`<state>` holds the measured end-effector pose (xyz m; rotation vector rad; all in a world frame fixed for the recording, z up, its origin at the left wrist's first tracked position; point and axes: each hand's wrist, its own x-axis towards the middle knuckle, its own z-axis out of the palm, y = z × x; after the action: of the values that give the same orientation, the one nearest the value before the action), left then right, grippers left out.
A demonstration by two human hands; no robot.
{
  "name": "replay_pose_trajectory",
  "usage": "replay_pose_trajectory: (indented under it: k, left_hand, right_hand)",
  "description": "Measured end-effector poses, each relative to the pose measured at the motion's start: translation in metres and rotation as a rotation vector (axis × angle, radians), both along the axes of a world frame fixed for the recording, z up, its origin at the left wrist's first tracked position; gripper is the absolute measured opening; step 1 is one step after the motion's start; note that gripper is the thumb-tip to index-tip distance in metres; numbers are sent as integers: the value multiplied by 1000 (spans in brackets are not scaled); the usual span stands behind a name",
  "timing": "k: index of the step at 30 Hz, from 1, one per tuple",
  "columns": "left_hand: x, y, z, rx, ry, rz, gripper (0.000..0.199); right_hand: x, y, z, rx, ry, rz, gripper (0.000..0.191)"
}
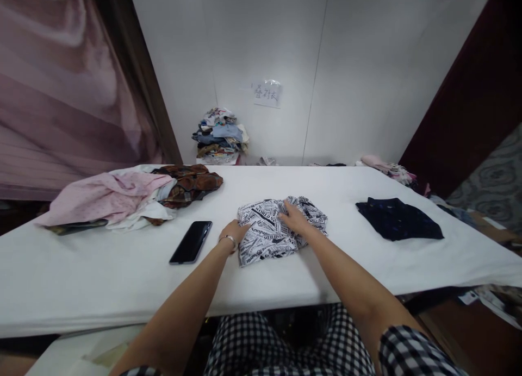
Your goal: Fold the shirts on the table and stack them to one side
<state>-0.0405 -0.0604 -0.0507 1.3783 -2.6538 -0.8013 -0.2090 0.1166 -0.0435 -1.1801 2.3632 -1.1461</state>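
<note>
A white shirt with black newspaper print (265,232) lies bunched and partly folded on the white-covered table (134,278). My left hand (235,232), with a bracelet at the wrist, grips the shirt's left edge; some of its fingertips are hidden by the cloth. On the right part of the shirt, my right hand (294,218) holds a raised fold between thumb and fingers. A black phone (191,242) lies on the table, left of my left hand.
Heaped clothes, pink (110,194) and brown plaid (190,183), lie at the left. A folded dark navy garment (397,218) rests at the right. Behind the table stands a pile of clothes (220,134), near a wall with a paper sign (267,94).
</note>
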Motion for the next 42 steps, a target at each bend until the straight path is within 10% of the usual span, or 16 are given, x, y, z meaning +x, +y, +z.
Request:
replay_pose_trajectory:
  k: [6,12,22,30,37,42]
  left_hand:
    - [-1,-1,-1,11,8,18,56]
    - [3,-3,-1,67,92,53,66]
    - [0,10,-9,509,575,169,68]
    - [5,16,-12,642,651,192,43]
    - [15,23,-11,621,498,183,43]
    - [18,-8,19,295,149,-37,54]
  right_hand:
    - [9,-4,-16,162,19,73,56]
    - [26,40,-8,-143,-12,-82,36]
    - [95,121,-8,-246,-1067,-228,38]
    - [128,84,-14,-478,-1480,-103,38]
    - [134,35,-21,-828,-1593,-271,29]
    - [126,31,-18,-803,-1577,-376,17]
